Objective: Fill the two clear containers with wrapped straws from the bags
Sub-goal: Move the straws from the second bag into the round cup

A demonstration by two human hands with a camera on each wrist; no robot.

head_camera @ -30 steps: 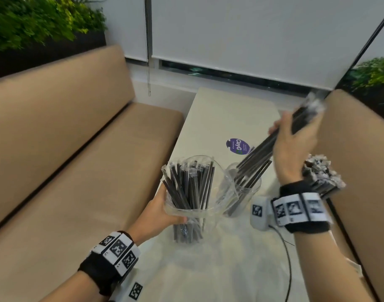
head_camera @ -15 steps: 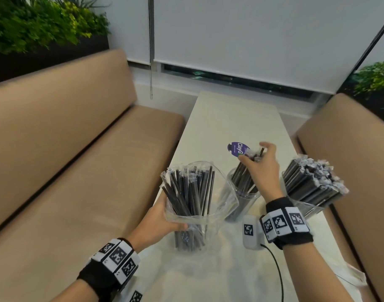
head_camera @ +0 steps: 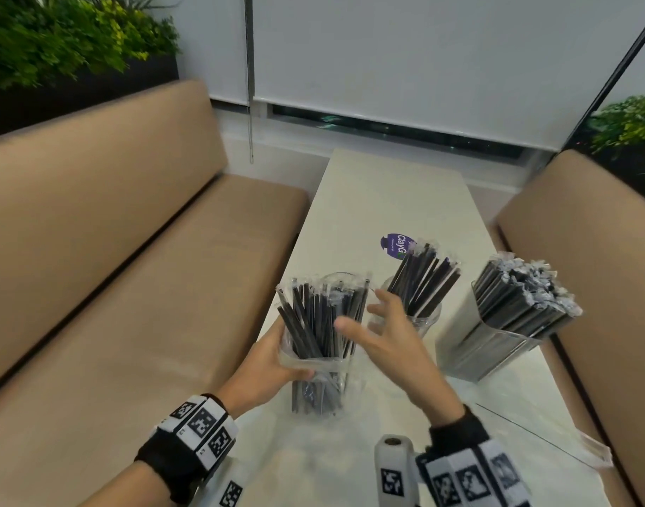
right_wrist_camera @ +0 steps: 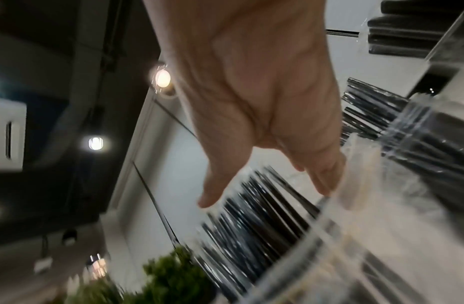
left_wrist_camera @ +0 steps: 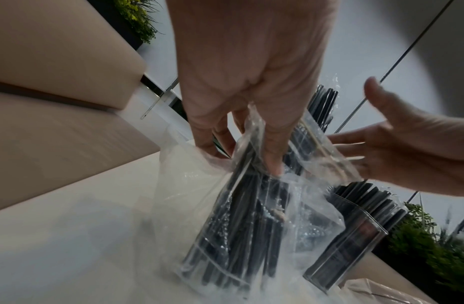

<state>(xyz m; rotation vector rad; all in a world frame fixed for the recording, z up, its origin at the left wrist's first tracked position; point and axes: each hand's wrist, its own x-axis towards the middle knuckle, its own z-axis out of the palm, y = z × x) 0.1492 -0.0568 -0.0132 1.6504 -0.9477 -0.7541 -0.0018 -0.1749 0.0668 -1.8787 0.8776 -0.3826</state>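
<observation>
Head view: left hand (head_camera: 267, 371) grips bag (head_camera: 315, 356), straws (head_camera: 321, 316) upright; right hand (head_camera: 390, 342) empty, fingers (head_camera: 350, 325) spread, just right of bag.

— Soft, even daylight through the drawn blinds (head_camera: 405, 56); faint shadows only. Wide-angle bending at every edge.

— Heavy motion blur at the right wrist; two ceiling lamps (right_wrist_camera: 162, 78) flaring; dark vignette in the left wrist corner.
</observation>
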